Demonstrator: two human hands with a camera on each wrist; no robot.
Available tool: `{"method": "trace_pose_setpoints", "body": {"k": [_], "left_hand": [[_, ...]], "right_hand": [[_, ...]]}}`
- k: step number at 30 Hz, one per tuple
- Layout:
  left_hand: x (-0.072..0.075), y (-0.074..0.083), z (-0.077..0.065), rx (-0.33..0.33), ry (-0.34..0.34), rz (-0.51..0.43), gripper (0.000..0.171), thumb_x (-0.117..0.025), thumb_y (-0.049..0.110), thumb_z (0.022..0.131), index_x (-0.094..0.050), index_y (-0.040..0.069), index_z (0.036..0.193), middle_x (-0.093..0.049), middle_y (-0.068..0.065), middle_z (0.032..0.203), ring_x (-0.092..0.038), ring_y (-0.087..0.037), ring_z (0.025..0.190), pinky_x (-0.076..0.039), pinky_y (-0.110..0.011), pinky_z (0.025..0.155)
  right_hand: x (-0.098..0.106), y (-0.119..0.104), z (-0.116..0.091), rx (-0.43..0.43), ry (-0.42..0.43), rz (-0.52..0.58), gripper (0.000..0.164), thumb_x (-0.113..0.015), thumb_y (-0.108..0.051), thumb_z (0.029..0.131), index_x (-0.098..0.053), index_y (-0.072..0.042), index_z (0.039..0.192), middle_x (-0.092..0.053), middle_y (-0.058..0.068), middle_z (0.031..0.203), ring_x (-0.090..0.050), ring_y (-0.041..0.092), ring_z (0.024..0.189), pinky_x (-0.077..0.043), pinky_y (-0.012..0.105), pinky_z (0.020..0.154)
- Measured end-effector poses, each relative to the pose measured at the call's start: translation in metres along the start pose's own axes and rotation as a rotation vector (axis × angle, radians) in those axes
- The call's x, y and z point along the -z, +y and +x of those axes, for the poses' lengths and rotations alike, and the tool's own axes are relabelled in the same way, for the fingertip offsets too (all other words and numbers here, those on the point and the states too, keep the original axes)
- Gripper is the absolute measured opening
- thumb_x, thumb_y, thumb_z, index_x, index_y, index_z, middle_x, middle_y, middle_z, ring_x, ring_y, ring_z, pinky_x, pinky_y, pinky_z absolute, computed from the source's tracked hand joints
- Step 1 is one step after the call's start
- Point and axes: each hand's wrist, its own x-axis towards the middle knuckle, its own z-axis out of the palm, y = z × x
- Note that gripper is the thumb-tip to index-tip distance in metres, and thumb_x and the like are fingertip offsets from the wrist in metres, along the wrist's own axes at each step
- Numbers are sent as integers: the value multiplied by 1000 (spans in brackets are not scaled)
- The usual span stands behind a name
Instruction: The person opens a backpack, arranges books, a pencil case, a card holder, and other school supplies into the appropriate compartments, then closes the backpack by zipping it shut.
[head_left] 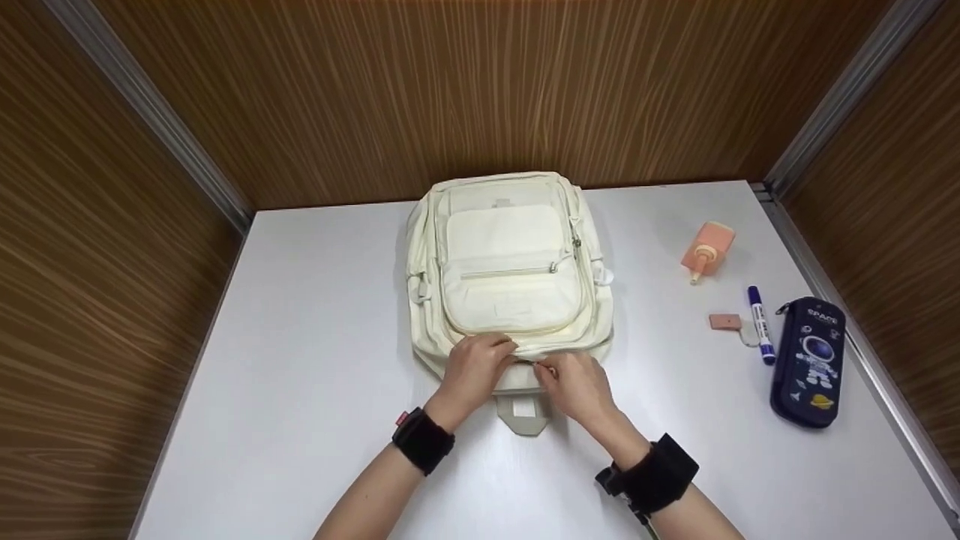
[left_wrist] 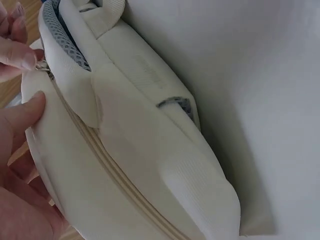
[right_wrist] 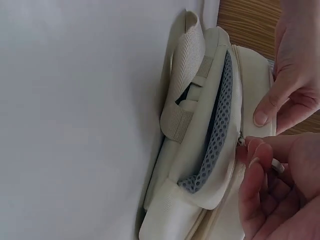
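Observation:
A cream backpack (head_left: 510, 292) lies front side up on the white table, its top handle (head_left: 523, 420) toward the person. With thumb and fingers, my left hand (head_left: 476, 366) grips the fabric at the bag's near end, beside the zipper. Close by on the right, my right hand (head_left: 579, 384) pinches the small metal zipper pull (right_wrist: 242, 141). The zipper track (left_wrist: 117, 172) runs along the curved edge in the left wrist view. Grey mesh (right_wrist: 217, 132) lines the part next to the pull in the right wrist view.
On the table's right side lie an orange bottle (head_left: 709, 250) with a nozzle, a small pink-and-white piece (head_left: 725, 322), a blue-and-white marker (head_left: 760, 325) and a dark blue space-print pencil case (head_left: 808, 364). Wood-grain panels (head_left: 480, 90) enclose the back and sides.

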Motion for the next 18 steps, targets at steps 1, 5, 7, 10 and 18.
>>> {"method": "trace_pose_setpoints", "body": {"k": [1,5,7,10,18], "left_hand": [[0,-1,1,2,13,-10,13,-80,14,78,-75,13,89,-71,1,95,-68,-18,87,-52,-33,72],[2,-3,3,9,41,-41,7,-80,14,77,-73,14,80,-70,5,85,-69,-16,78,-53,-33,63],[3,-4,3,9,43,-45,7,-79,13,79,-72,14,79,-71,5,84,-69,-16,76,-53,-33,60],[3,-5,3,2,56,-46,8,-78,13,80,-71,15,77,-71,6,83,-70,-15,75,-53,-33,58],[1,-5,0,-55,81,-92,5,-78,11,82,-78,12,87,-73,-2,99,-70,-18,90,-55,-31,77]], "right_hand": [[1,2,-1,7,18,-6,24,-76,-9,83,-67,-15,61,-52,-9,51,-45,10,49,-40,34,46],[10,12,-4,21,71,-7,37,-75,-6,78,-54,-18,50,-45,-9,46,-39,10,45,-35,33,42],[16,19,-6,22,95,-11,40,-74,-4,76,-49,-19,49,-43,-10,46,-38,10,45,-33,32,42],[24,31,-8,14,114,-19,37,-72,-1,75,-51,-19,49,-45,-9,46,-36,11,45,-31,32,42],[40,53,-4,-42,87,-89,25,-74,-3,77,-65,-14,57,-57,-2,52,-40,13,46,-37,35,44]]}}
